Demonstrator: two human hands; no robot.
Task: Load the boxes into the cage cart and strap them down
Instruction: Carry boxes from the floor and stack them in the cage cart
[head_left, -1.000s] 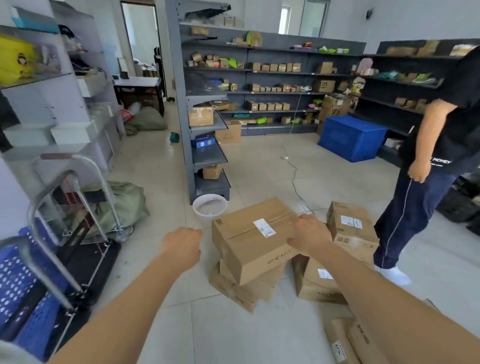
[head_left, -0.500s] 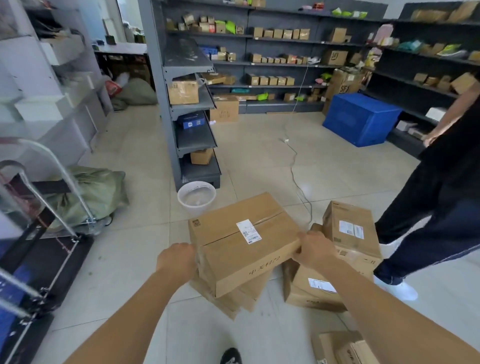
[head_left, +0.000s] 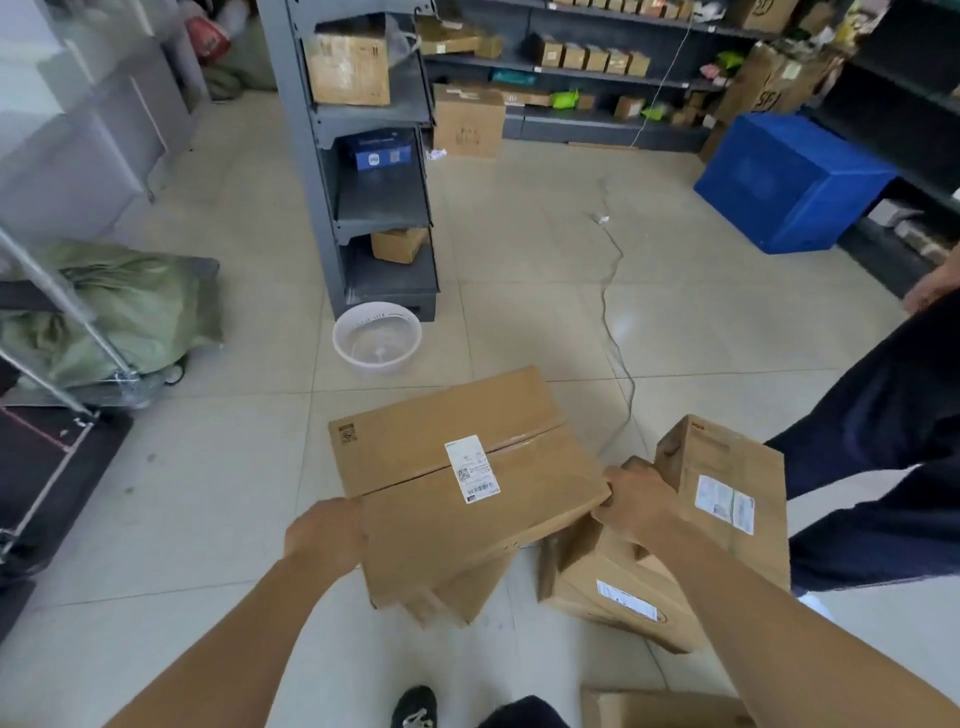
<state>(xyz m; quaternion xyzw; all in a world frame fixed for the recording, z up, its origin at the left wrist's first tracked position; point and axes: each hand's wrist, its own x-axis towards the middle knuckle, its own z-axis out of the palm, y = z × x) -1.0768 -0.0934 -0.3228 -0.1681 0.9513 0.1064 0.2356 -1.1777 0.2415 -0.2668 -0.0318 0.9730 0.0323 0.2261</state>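
The person holds a large box (head_left: 462, 483) with both hands, low in the middle of the view. The left hand (head_left: 324, 532) clasps its edge at 8 o'clock, with the fingers tucked out of sight under the cardboard. The right hand (head_left: 636, 501) grips the corner at 3 o'clock, fingers curled over the edge. The box sits tilted, its taped seam running across the top and a white label (head_left: 471, 469) stuck over that seam. It rests on or just above a flatter box (head_left: 467, 587) on the floor; whether they touch cannot be told.

At 3 o'clock of the large box a tall box (head_left: 727, 493) stands on a lower box (head_left: 613, 592), both labelled, just beside the right hand. Another box (head_left: 660, 709) pokes in at 5 o'clock along the bottom edge. A second person's dark trouser leg (head_left: 883, 441) fills the view's 3 o'clock side, touching the tall box.

The cart (head_left: 52, 467) lies at 9 o'clock, well apart from the boxes: a black deck with a slanted metal rail (head_left: 57, 301). A green sack (head_left: 109, 317) lies beyond it. At 12 o'clock of the large box sits a white basin (head_left: 376, 338) at the foot of a grey shelf unit (head_left: 374, 208). A thin cable (head_left: 615, 312) trails over the tiles towards 1 o'clock, and a blue crate (head_left: 784, 182) stands at 2 o'clock near the wall shelves. The person's dark shoe (head_left: 415, 706) shows at 6 o'clock.
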